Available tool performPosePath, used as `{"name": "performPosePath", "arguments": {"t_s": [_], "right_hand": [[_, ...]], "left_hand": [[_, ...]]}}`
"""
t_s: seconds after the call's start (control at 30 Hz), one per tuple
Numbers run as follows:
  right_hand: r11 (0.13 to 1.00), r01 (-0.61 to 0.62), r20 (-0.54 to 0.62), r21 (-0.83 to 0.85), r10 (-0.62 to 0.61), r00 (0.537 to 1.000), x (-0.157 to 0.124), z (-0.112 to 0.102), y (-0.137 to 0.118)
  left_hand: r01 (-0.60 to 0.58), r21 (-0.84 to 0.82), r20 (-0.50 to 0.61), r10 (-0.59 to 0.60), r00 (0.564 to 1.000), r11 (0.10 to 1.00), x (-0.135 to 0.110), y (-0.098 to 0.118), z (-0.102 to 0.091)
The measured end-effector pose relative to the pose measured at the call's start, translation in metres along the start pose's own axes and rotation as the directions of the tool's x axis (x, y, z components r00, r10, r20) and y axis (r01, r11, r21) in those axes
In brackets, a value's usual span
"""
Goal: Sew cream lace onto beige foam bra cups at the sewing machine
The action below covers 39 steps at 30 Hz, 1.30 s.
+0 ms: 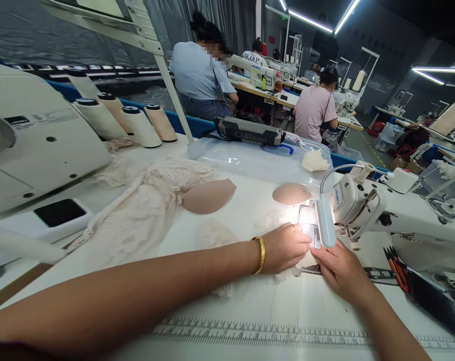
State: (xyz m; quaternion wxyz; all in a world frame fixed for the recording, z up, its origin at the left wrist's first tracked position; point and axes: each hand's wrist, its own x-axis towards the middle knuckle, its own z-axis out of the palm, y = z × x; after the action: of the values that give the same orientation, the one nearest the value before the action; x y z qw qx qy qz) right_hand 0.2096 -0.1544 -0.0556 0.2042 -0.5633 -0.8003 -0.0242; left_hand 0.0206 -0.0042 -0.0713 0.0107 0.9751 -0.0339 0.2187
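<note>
My left hand point(283, 246), with a gold bangle at the wrist and a ring, lies fingers together on a piece of cream lace point(287, 275) at the needle of the white sewing machine point(396, 210). My right hand point(340, 271) presses down on the same lace just right of it, fingers closed toward the presser foot. The machine's small lamp point(325, 220) glares on the needle area and hides the fabric edge there. Two beige bra cups point(208, 196) point(291, 193) lie on the table beyond my hands.
A heap of cream lace garments point(145, 205) lies at the left, with thread cones point(141, 125) behind. A clear plastic bin point(257, 155) stands at the back. Snips point(378, 273) and red-handled tools point(398, 260) lie at right. Other people sit sewing at far tables.
</note>
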Motion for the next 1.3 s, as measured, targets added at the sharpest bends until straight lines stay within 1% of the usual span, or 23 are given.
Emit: {"name": "performPosePath", "arguments": {"t_s": [0.17, 0.33, 0.57, 0.77, 0.83, 0.97, 1.03, 1.1, 1.17, 1.2, 1.23, 1.27, 1.3], "right_hand": [[0.998, -0.054, -0.052, -0.045, 0.051, 0.997, 0.001, 0.003, 0.004], [0.990, -0.114, -0.050, -0.079, 0.110, 0.993, -0.001, 0.008, 0.010], [0.990, -0.106, -0.054, -0.090, 0.101, 0.993, -0.002, 0.008, 0.012], [0.989, -0.126, -0.062, -0.079, 0.122, 0.991, -0.002, 0.007, 0.011], [0.988, -0.134, -0.071, -0.080, 0.129, 0.989, -0.002, 0.007, 0.012], [0.990, -0.130, -0.095, -0.053, 0.124, 0.988, -0.002, 0.008, 0.013], [0.991, -0.136, -0.109, -0.005, 0.135, 0.985, -0.002, 0.008, 0.012], [0.983, -0.166, -0.119, 0.078, 0.175, 0.977, -0.001, 0.008, 0.009], [0.943, -0.249, -0.093, 0.219, 0.274, 0.957, 0.000, 0.007, 0.002], [0.892, -0.314, -0.057, 0.324, 0.349, 0.935, 0.002, 0.007, -0.002], [0.810, -0.381, -0.002, 0.447, 0.426, 0.905, 0.005, 0.007, -0.008], [0.694, -0.436, 0.066, 0.572, 0.491, 0.868, 0.008, 0.007, -0.014], [0.558, -0.469, 0.133, 0.685, 0.537, 0.833, 0.011, 0.008, -0.020]], "left_hand": [[-0.035, -0.001, -0.036, 0.035, 0.999, 0.999, 0.013, -0.007, -0.002], [-0.033, -0.030, -0.027, 0.032, 0.999, 0.999, 0.019, -0.012, -0.004], [-0.017, -0.021, -0.026, 0.016, 1.000, 1.000, 0.020, -0.012, 0.001], [-0.002, 0.023, 0.002, 0.002, 1.000, 1.000, 0.022, -0.014, 0.002], [0.035, 0.037, 0.027, -0.036, 0.999, 0.999, 0.024, -0.015, 0.002], [0.198, 0.053, 0.076, -0.202, 0.976, 0.979, 0.030, -0.013, 0.003], [0.235, 0.035, 0.105, -0.238, 0.966, 0.971, 0.034, -0.014, 0.001], [0.250, 0.008, 0.119, -0.249, 0.961, 0.968, 0.034, -0.016, -0.004], [0.271, -0.020, 0.118, -0.267, 0.956, 0.962, 0.029, -0.016, -0.015], [0.275, -0.030, 0.118, -0.270, 0.956, 0.961, 0.024, -0.013, -0.023], [0.267, -0.057, 0.111, -0.260, 0.959, 0.962, 0.017, -0.008, -0.030], [0.255, -0.118, 0.093, -0.245, 0.965, 0.960, 0.009, 0.001, -0.038], [0.244, -0.204, 0.069, -0.235, 0.970, 0.948, -0.001, 0.013, -0.044]]}}
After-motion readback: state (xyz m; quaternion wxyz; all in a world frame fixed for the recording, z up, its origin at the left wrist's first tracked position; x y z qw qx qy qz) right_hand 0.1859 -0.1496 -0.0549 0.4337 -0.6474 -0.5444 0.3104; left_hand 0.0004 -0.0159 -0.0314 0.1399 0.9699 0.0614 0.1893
